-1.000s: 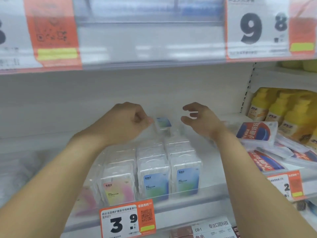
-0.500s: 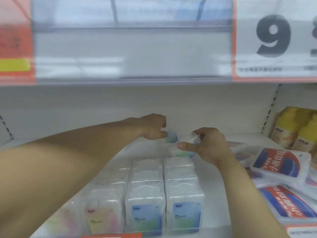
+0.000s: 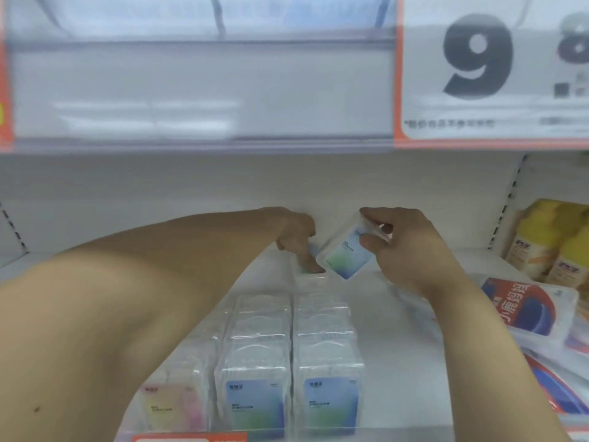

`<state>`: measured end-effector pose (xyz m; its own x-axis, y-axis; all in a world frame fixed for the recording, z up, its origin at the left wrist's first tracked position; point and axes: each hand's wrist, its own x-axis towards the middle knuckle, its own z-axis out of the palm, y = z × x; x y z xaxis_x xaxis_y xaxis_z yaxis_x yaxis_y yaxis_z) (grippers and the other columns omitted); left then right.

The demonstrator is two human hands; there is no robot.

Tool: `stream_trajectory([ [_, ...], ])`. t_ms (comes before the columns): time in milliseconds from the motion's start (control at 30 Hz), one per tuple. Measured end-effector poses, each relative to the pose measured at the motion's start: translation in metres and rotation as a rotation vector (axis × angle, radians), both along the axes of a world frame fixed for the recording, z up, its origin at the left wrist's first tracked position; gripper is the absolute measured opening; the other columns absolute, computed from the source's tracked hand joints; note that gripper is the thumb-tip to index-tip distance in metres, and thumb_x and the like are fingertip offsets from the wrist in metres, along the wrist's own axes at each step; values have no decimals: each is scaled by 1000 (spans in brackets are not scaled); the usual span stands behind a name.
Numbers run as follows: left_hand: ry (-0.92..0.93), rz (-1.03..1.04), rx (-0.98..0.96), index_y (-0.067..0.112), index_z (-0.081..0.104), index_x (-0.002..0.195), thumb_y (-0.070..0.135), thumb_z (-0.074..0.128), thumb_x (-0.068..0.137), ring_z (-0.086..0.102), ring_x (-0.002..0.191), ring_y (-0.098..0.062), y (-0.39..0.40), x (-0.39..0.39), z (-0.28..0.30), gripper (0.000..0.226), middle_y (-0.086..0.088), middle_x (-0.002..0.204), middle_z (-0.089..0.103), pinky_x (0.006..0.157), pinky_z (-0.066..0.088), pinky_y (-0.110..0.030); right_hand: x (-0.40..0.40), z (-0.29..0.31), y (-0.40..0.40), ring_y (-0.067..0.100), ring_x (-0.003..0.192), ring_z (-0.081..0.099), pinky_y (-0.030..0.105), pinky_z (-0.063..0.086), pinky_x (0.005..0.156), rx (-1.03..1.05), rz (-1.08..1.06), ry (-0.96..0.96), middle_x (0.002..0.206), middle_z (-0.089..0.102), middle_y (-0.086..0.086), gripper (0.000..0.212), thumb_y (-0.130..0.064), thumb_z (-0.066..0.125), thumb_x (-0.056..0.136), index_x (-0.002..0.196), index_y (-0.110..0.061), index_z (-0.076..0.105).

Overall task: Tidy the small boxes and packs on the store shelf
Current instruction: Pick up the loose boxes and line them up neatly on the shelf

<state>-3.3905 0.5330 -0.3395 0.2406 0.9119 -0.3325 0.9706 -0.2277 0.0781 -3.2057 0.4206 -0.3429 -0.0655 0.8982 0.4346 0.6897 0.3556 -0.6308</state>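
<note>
The right hand (image 3: 411,250) pinches a small clear box (image 3: 347,255) by its upper corner, thumb on the near face and fingers curled over the far edge, and holds it tilted in the air with its blue-green label facing the camera. Just to its left, the left hand (image 3: 294,239) points down with one finger (image 3: 307,261) extended and the others curled in, the fingertip pressing on another small box (image 3: 310,275) at the back of the shelf (image 3: 398,339); it holds nothing.

As a judgement, the step in hand is gathering stray boxes from the back: one is lifted, the other only touched. The next move calls for turning the lifted box upright, label forward, and setting it into a row without knocking the ones already standing.

Below the hands, toward the camera, three rows of the same clear boxes stand one behind another: the blue-green rows (image 3: 328,378) under the hands, and a pink-yellow row (image 3: 172,406) under the left forearm. Their labels carry small print too blurred to read.

Right of the right hand lie flat red-and-blue packs (image 3: 526,309) with large Chinese characters I cannot make out for certain, and beyond them yellow-capped bottles (image 3: 551,244). Above the right hand, a price tag (image 3: 490,68) on the upper shelf edge shows a large "9" and a smaller "8".
</note>
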Motion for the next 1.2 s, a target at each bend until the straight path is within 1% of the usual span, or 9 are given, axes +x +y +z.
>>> stream_trajectory([
  [100, -54, -69, 156, 7, 62, 111, 48, 84, 65, 50, 91, -21, -4, -9, 7, 65, 3, 98, 52, 76, 42, -28, 3, 3, -4, 15, 115, 57, 6, 29, 75, -3, 3, 45, 132, 60, 0, 42, -15, 62, 95, 136, -21, 59],
  [233, -176, -101, 374, 10, 60, 123, 34, 85, 69, 47, 101, -15, -15, -31, 21, 64, 2, 110, 45, 77, 34, -19, 2, 9, -10, 4, 84, 59, 4, 40, 62, 80, -19, 141, 110, 69, -6, 32, -19, 73, 86, 118, -23, 68],
  [300, -224, -101, 417, 9, 60, 122, 33, 84, 71, 52, 101, -19, -22, -44, 29, 61, -3, 115, 53, 79, 39, -22, 1, 12, -14, 1, 84, 62, 6, 45, 66, 84, -21, 232, 105, 70, -9, 28, -21, 75, 84, 111, -24, 70],
  [400, -344, -70, 431, 10, 62, 118, 25, 81, 75, 57, 98, -21, -31, -66, 36, 50, -7, 115, 59, 80, 44, -24, -3, 17, -18, 17, 84, 69, 27, 57, 70, 70, -1, 336, 102, 71, -8, 27, -24, 76, 84, 110, -24, 70],
  [467, -419, -62, 439, 11, 63, 117, 13, 76, 80, 59, 101, -22, -40, -80, 37, 40, -7, 115, 60, 82, 50, -30, -6, 20, -20, 23, 83, 69, 20, 54, 55, 53, 23, 372, 103, 71, -4, 27, -23, 74, 86, 112, -21, 69],
  [667, -467, -31, 359, 11, 62, 120, 5, 64, 88, 60, 97, -23, -77, -106, 40, 32, -4, 115, 58, 63, 59, -31, -17, 18, -23, 14, 85, 70, 20, 57, 59, -48, 128, 244, 105, 71, -4, 22, -25, 69, 90, 111, -18, 70],
  [833, -462, -50, 310, 14, 65, 115, 13, 69, 86, 63, 88, -20, -102, -112, 42, 29, 0, 101, 61, 65, 62, -39, -21, 15, -21, 14, 95, 67, 31, 55, 84, -148, 162, 99, 107, 69, -8, 22, -21, 74, 86, 107, -25, 71],
  [1033, -538, -5, 155, 13, 66, 114, 21, 81, 77, 66, 84, -13, -120, -100, 36, 40, 4, 101, 63, 66, 59, -24, -19, 15, -24, 12, 88, 68, 22, 56, 63, -329, 229, 64, 105, 69, -5, 21, -16, 74, 87, 107, -19, 72],
  [1200, -622, -31, 8, 16, 71, 110, 24, 80, 77, 67, 91, -14, -126, -91, 24, 35, -1, 105, 68, 77, 60, -29, -20, 11, -28, 14, 77, 66, 21, 54, 62, -475, 308, 115, 103, 69, 6, 19, -10, 76, 84, 102, -12, 73],
])
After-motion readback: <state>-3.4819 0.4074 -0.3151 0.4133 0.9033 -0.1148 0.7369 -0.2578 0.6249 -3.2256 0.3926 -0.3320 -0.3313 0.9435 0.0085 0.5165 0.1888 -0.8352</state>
